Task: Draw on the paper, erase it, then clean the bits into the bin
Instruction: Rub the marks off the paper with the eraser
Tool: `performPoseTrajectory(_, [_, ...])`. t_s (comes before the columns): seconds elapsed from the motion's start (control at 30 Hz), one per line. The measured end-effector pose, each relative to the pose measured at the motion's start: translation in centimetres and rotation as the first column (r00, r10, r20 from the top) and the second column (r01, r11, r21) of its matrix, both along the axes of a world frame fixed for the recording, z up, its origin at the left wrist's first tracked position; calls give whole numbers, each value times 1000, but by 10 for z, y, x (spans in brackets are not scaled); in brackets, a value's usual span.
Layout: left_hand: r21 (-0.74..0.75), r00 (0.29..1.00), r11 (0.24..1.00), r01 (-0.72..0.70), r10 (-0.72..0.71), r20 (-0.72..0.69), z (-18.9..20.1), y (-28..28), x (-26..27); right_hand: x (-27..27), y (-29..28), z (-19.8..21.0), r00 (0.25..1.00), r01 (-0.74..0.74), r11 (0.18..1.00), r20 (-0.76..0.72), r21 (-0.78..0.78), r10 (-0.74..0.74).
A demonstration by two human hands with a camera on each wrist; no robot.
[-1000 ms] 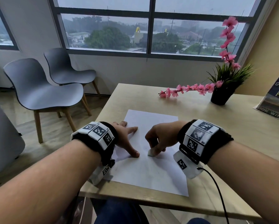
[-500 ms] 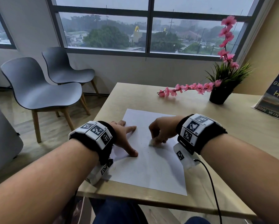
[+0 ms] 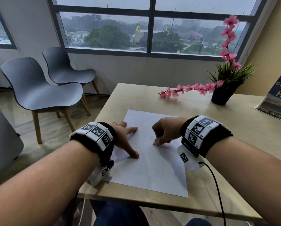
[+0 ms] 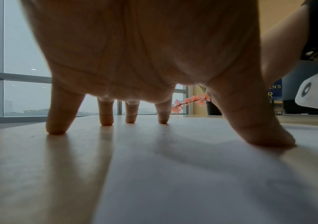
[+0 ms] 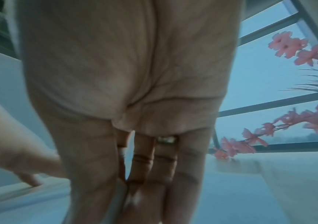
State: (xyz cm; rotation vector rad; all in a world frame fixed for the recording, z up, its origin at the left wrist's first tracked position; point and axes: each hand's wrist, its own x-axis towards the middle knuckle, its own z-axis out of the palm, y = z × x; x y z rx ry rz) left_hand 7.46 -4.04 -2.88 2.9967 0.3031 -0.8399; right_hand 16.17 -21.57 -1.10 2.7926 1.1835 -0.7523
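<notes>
Head view shows the paper (image 3: pixel 152 160) lying flat on the counter (image 3: pixel 234 136), near its front edge, with both hands on it. The left hand (image 3: pixel 125 137) is spread wide, thumb and fingertips (image 4: pixel 56 130) planted on the sheet and on the counter just beside its left edge; judging by that pose, it pins the paper so rubbing will not drag or crease it. Its grip is released, fingers straight and holding nothing. The right hand (image 3: pixel 165 131) is curled down over the middle of the sheet, fingers bunched together, pinching a small white eraser (image 3: pixel 156 142) whose lower end touches the paper. That grip is clenched on the eraser, low and tight, which likely gives pressure for rubbing. The right wrist view is blurred, showing only fingers (image 5: pixel 142 166) pressed close together. Faint grey marks lie on the sheet near the eraser; whether crumbs have gathered is too small to tell. No bin is in view. The step in hand seems to be the erasing, with the clearing of bits not yet begun.
</notes>
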Motion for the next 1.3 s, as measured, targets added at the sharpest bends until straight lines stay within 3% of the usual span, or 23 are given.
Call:
performPoseTrajectory(0.13, [2, 1000, 1000, -3, 3, -9, -1, 1, 1, -8, -8, 0, 994, -53, 998, -100, -44, 49])
performPoseTrajectory(0.33, [10, 1000, 1000, -3, 3, -7, 0, 0, 1, -4, -4, 2, 999, -4, 999, 36, -35, 5])
performPoseTrajectory(0.5, [6, 1000, 1000, -1, 2, -7, 0, 0, 1, -15, -17, 1, 992, -48, 997, -116, -65, 41])
performPoseTrajectory(0.73, [5, 1000, 1000, -4, 4, 7, -2, 0, 0, 2, -13, -1, 999, 45, 999, 15, -26, -45])
performPoseTrajectory(0.9, [4, 1000, 1000, -5, 5, 8, -1, 0, 0, -7, -17, 2, 992, -26, 997, -123, -68, 17])
performPoseTrajectory(1.1, [5, 1000, 1000, -1, 1, 17, -2, 1, -1, 7, -12, 2, 997, 63, 997, 49, -44, -61])
performPoseTrajectory(1.3, [6, 1000, 1000, 4, -4, 15, -2, 0, 0, -1, -20, 4, 998, -6, 997, -65, -81, 1])
